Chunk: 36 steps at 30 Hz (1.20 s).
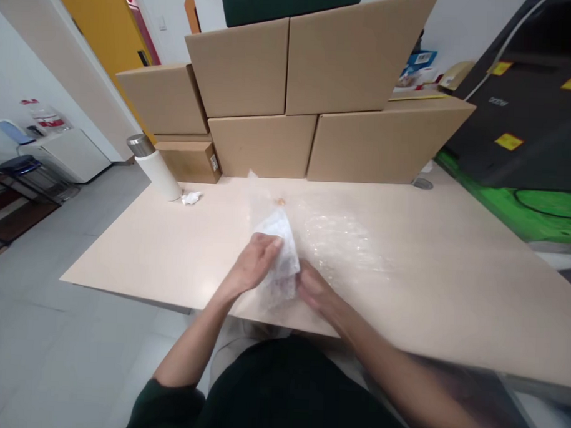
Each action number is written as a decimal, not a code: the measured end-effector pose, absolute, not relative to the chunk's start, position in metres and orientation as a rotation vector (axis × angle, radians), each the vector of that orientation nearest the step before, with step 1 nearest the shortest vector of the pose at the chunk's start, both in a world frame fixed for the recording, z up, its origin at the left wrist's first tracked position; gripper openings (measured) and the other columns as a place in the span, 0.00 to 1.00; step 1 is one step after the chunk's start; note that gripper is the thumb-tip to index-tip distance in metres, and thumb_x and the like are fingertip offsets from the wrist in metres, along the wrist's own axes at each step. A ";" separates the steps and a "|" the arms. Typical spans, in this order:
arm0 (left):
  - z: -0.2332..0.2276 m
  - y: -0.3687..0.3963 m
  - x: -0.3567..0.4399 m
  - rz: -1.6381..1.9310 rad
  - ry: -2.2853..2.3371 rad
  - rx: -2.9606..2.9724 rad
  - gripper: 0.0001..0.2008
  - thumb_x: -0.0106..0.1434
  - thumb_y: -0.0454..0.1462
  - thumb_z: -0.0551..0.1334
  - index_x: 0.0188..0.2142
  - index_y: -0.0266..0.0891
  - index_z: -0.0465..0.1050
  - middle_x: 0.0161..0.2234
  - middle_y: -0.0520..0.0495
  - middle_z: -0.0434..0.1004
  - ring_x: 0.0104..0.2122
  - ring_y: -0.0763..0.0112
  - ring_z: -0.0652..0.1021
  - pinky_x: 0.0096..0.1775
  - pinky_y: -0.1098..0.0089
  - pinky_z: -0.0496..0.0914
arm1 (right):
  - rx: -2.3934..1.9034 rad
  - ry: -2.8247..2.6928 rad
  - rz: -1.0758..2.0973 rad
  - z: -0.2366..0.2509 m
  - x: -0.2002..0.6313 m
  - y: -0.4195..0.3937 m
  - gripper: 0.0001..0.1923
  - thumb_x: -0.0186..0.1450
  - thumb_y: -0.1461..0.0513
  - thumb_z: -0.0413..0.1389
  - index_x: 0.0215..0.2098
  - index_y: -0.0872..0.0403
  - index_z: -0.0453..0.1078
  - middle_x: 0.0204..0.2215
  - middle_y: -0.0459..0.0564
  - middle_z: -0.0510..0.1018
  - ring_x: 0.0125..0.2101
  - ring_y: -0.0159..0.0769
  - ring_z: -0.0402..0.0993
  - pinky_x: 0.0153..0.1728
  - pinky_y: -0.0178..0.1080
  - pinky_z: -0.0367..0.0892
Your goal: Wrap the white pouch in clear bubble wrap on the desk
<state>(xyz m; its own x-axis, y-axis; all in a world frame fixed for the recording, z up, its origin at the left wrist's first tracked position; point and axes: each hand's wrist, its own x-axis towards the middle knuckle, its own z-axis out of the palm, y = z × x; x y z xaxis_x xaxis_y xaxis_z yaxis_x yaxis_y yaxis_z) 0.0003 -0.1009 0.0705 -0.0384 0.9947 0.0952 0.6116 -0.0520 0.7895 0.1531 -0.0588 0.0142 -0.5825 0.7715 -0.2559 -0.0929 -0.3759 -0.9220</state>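
— bubble wrap (284, 257), half-folded near the front edge of the table (148, 259); rest of the sheet spread flat to the right.
— held how?
— pinched at the top fold by the left hand (258, 263), fingers curled over it; pressed from the right by the right hand (313, 288). possibly something bundled inside, too blurred to tell.
— risks?
— slippery film, so likely to spring open if either pinch loosened. close to the edge, too: could slide off toward the lap. white flask (156, 167) and crumpled tissue (191, 197) well apart, cardboard boxes (289, 114) behind, out of harm.
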 end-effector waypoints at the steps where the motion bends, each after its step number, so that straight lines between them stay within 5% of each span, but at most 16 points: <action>1: 0.064 -0.096 0.007 0.867 1.716 1.763 0.24 0.71 0.52 0.49 0.45 0.41 0.78 0.44 0.41 0.76 0.45 0.59 0.76 0.48 0.63 0.70 | -0.989 -1.208 2.001 0.011 0.162 -0.056 0.23 0.62 0.45 0.56 0.38 0.55 0.76 0.28 0.53 0.80 0.33 0.44 0.76 0.33 0.43 0.71; 8: 0.034 -0.079 0.038 0.498 1.962 1.848 0.19 0.69 0.45 0.53 0.52 0.40 0.74 0.52 0.36 0.67 0.52 0.52 0.71 0.54 0.55 0.66 | -1.095 -1.577 1.036 0.010 0.206 -0.049 0.20 0.64 0.50 0.55 0.50 0.51 0.73 0.51 0.56 0.76 0.47 0.45 0.74 0.48 0.47 0.70; 12: 0.025 -0.084 0.035 0.591 1.990 1.849 0.20 0.68 0.38 0.53 0.56 0.39 0.71 0.55 0.35 0.65 0.55 0.52 0.69 0.56 0.54 0.64 | -0.935 -2.026 1.051 0.015 0.192 -0.054 0.18 0.71 0.52 0.47 0.49 0.50 0.72 0.48 0.56 0.77 0.50 0.46 0.72 0.53 0.50 0.66; 16: 0.007 -0.098 0.013 0.989 2.227 1.555 0.29 0.64 0.43 0.59 0.64 0.39 0.61 0.63 0.33 0.57 0.62 0.45 0.61 0.60 0.45 0.58 | -0.994 -2.156 1.034 0.019 0.181 -0.050 0.21 0.73 0.50 0.42 0.44 0.53 0.72 0.43 0.56 0.77 0.48 0.47 0.72 0.54 0.50 0.63; 22: 0.016 -0.109 0.007 1.474 1.656 0.864 0.33 0.65 0.50 0.61 0.65 0.46 0.55 0.55 0.38 0.69 0.51 0.61 0.75 0.50 0.61 0.70 | -0.997 -2.027 1.248 0.031 0.190 -0.045 0.25 0.71 0.43 0.43 0.40 0.51 0.72 0.37 0.52 0.77 0.41 0.44 0.72 0.48 0.47 0.65; 26: 0.034 -0.093 0.042 1.666 1.379 1.018 0.24 0.67 0.50 0.60 0.59 0.46 0.62 0.56 0.40 0.70 0.50 0.63 0.75 0.49 0.61 0.70 | -0.941 -1.713 1.505 0.031 0.205 -0.039 0.25 0.67 0.40 0.49 0.44 0.49 0.74 0.42 0.51 0.78 0.44 0.44 0.72 0.49 0.46 0.65; 31: 0.027 -0.057 0.091 1.337 1.352 1.672 0.19 0.70 0.45 0.54 0.57 0.43 0.69 0.65 0.40 0.63 0.65 0.55 0.63 0.62 0.50 0.58 | -0.904 -1.194 1.797 0.016 0.239 -0.027 0.30 0.62 0.39 0.54 0.45 0.52 0.75 0.38 0.51 0.81 0.39 0.44 0.76 0.42 0.45 0.70; 36: 0.015 -0.037 0.131 0.705 1.658 2.031 0.23 0.70 0.43 0.54 0.62 0.42 0.66 0.69 0.40 0.55 0.68 0.45 0.55 0.63 0.42 0.52 | -1.234 -1.332 1.245 -0.001 0.296 -0.012 0.24 0.57 0.43 0.59 0.40 0.52 0.76 0.37 0.52 0.81 0.35 0.43 0.76 0.38 0.44 0.70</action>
<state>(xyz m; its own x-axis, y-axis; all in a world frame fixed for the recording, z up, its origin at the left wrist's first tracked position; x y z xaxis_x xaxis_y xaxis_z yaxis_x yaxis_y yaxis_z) 0.1306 -0.0368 0.0151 0.1582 0.9803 0.1185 0.7652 -0.1976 0.6127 0.2963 -0.0115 -0.0011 -0.0903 0.9958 -0.0157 0.0824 -0.0082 -0.9966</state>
